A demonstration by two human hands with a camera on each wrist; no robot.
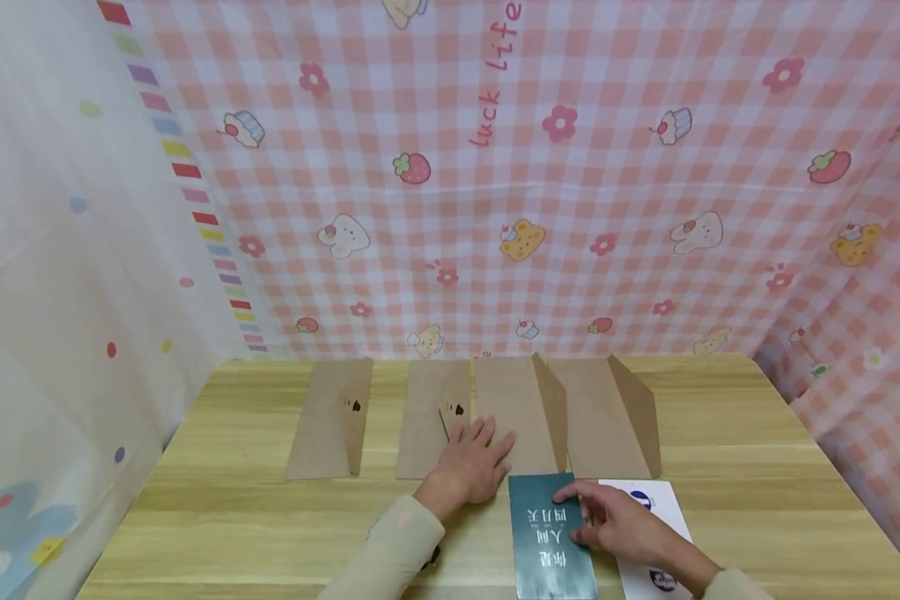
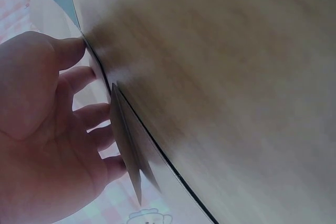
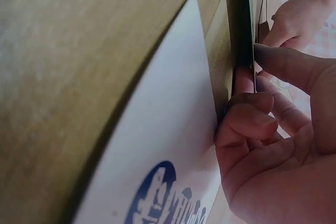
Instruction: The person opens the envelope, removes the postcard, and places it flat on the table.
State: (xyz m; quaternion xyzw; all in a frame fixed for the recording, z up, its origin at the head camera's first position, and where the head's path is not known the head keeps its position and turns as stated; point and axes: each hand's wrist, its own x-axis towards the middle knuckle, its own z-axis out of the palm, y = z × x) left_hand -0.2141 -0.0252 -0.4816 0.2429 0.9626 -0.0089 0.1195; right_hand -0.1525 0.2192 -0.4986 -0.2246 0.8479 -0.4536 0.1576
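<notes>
My left hand (image 1: pixel 471 462), fingers spread, rests across the near parts of two brown paper envelopes, the one with a small dark print on its flap (image 1: pixel 427 408) and the one to its right (image 1: pixel 506 396). My right hand (image 1: pixel 618 525) pinches the right edge of a dark green card (image 1: pixel 532 575) with white characters, thumb and fingers on opposite faces. In the right wrist view the green card (image 3: pixel 242 24) is seen edge-on between the fingers. Under the right hand and forearm lies a white card (image 1: pixel 667 512) with dark blue round prints, partly covered.
Another brown envelope (image 1: pixel 322 417) lies at the left of the row, and one more (image 1: pixel 588 408) at its right end, its flap raised. They lie on a wood-grain table (image 1: pixel 217 500). A pink checked cloth (image 1: pixel 450 208) hangs behind the table's far edge.
</notes>
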